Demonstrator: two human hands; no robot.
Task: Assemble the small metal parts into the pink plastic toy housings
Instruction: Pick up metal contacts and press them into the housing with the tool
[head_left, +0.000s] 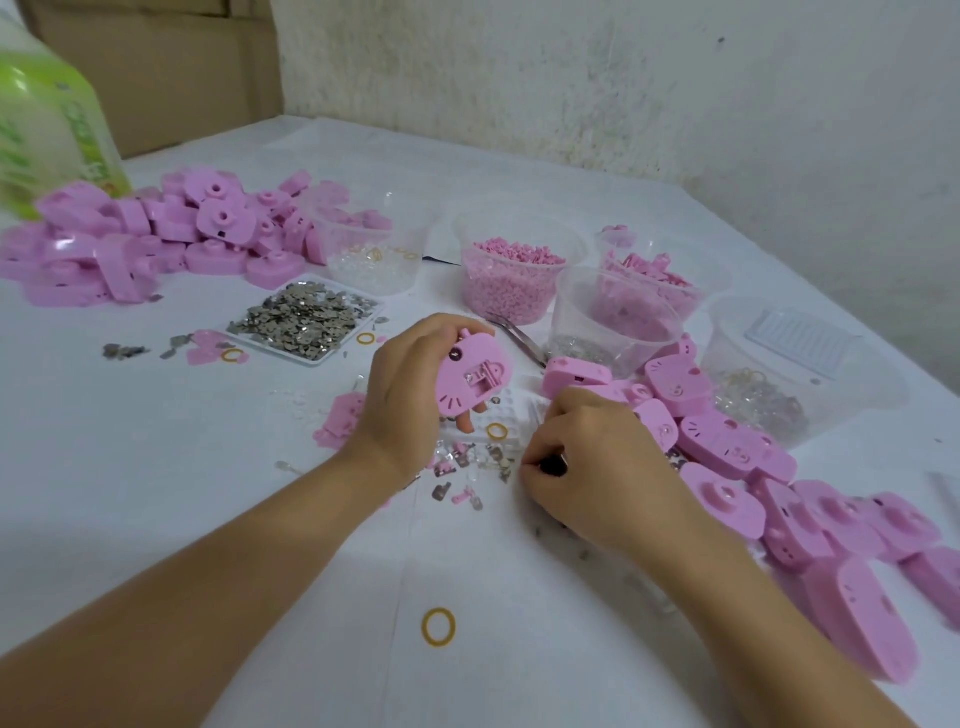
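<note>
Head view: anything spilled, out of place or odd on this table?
Minor spills only. Small metal parts lie loose left of their tray, and more litter the spot below the pink housing the left hand holds. One yellow rubber band lies alone near the front. Nothing looks damaged.

matt pink plastic housing (470, 376), shiny metal parts (304, 318)

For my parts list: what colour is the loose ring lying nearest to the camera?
Yellow. The ring shows best in the head view, the only one.
</note>
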